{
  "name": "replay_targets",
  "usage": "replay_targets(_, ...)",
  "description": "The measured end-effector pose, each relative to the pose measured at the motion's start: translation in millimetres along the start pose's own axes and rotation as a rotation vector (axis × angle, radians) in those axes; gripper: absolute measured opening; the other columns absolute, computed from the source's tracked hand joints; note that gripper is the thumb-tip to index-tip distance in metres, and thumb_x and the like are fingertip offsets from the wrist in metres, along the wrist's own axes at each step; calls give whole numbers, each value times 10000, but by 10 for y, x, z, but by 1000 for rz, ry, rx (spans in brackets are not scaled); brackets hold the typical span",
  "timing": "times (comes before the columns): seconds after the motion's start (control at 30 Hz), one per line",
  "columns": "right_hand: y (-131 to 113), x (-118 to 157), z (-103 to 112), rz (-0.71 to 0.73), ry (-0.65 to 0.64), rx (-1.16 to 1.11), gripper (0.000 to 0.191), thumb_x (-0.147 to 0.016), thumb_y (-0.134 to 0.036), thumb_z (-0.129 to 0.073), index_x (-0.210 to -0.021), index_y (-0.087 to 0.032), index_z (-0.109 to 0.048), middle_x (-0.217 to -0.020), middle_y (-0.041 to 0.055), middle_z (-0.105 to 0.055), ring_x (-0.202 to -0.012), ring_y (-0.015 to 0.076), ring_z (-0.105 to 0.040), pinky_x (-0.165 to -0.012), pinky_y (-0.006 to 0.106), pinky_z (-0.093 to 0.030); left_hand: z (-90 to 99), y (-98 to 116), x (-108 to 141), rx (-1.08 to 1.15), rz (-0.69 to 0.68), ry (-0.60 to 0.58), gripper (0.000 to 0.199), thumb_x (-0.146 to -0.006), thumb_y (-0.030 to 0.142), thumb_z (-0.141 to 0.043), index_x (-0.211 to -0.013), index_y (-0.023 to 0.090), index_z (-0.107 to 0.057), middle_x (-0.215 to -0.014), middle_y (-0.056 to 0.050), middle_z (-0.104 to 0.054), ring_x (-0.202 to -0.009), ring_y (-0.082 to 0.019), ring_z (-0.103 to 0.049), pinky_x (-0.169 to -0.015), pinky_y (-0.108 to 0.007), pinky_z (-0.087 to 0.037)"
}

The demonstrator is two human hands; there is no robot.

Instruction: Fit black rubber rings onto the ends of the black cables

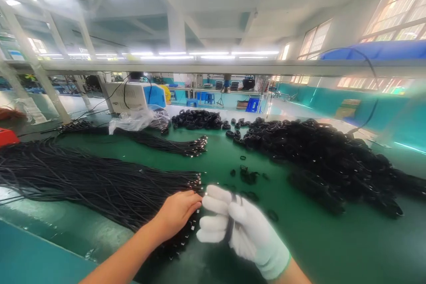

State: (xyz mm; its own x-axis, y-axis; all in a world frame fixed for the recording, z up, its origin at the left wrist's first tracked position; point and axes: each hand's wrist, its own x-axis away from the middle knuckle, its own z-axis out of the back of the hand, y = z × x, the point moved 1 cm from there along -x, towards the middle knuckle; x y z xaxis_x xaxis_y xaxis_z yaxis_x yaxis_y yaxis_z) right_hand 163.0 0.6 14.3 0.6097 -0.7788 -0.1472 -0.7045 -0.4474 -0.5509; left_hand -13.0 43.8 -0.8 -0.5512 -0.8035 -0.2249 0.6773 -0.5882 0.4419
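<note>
My left hand [181,207], bare, lies over the connector ends of a long bundle of black cables [100,177]. Its fingers are pressed together, and whatever is between the fingertips is hidden. Just to its right, almost touching, is my right hand [244,226] in a white glove. The thumb of that hand presses a thin black cable [229,226] against the fingers; the glove covers most of it. Small shiny metal ends [195,182] edge the bundle beside my left hand.
A large heap of coiled black cables [319,146] covers the right of the green table [319,248]. A smaller pile of coils [196,119] sits at the back. Another cable bundle [166,142] lies behind the near one. A white-and-blue machine [133,95] and a plastic bag [133,120] stand left.
</note>
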Motion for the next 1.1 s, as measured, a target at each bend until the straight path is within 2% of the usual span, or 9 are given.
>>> replay_targets(0.17,-142,-19,67,132,163,153,473,-724,-370,-703,-1135,-203,-540,-1097,104,-587,-818,203,-592,-820,460,-418,-164,288,244,-309,-55,25,212,-855,149,-393,-769,196,-581,-746,-7,-627,-656,-155,-557,-638,-272,-370)
replay_targets(0.33,-25,-25,133,50,263,298,440,-731,-304,-712,-1116,-150,-566,-1043,117,-622,-862,206,-599,-846,409,-424,-77,531,263,-329,-188,84,168,-838,162,-486,-686,184,-555,-676,9,-611,-593,-144,-530,-585,-278,-324)
replay_targets(0.43,92,8,157,-113,90,322,368,-766,-263,-677,-1082,-98,-586,-965,129,-635,-804,191,-600,-814,397,-438,197,477,153,-182,-228,13,90,-786,275,-628,-739,203,-602,-737,32,-623,-689,-132,-549,-632,-250,-344)
replay_targets(0.53,216,32,165,-249,-50,235,387,-778,-295,-653,-1074,-56,-582,-965,172,-623,-816,242,-625,-789,457,-444,414,373,50,87,-144,-92,51,-744,251,-674,-742,211,-643,-743,54,-620,-694,-95,-546,-630,-198,-366)
replay_targets(0.6,300,31,162,-321,-73,174,435,-760,-329,-664,-1070,-38,-574,-936,184,-619,-800,269,-638,-759,479,-448,432,297,8,280,-62,-152,79,-706,247,-699,-726,187,-652,-732,46,-610,-672,-89,-541,-590,-176,-377)
replay_targets(0.7,397,8,135,-380,-84,75,458,-719,-336,-700,-1053,-53,-566,-789,103,-590,-699,219,-616,-706,446,-452,301,174,-21,516,5,-216,148,-693,283,-697,-726,146,-652,-737,15,-609,-677,-109,-548,-575,-179,-404)
replay_targets(0.77,409,-17,109,-328,-55,12,440,-697,-289,-723,-1055,-92,-560,-720,24,-518,-659,155,-555,-707,399,-437,197,83,-32,524,9,-209,171,-784,287,-588,-750,134,-655,-748,-3,-622,-693,-120,-555,-601,-193,-417)
replay_targets(0.93,183,-72,80,12,41,-41,468,-692,-282,-735,-1099,-146,-550,-719,-22,-458,-621,90,-435,-700,312,-417,132,-96,-86,105,30,-76,307,-902,281,-375,-805,176,-646,-755,0,-626,-702,-135,-550,-644,-227,-390)
replay_targets(1.1,-124,-46,183,185,244,43,416,-752,-275,-680,-1143,-186,-572,-1105,76,-607,-937,189,-584,-934,438,-404,73,129,-36,-240,115,-9,281,-920,283,-345,-868,231,-616,-785,2,-640,-695,-155,-583,-634,-250,-375)
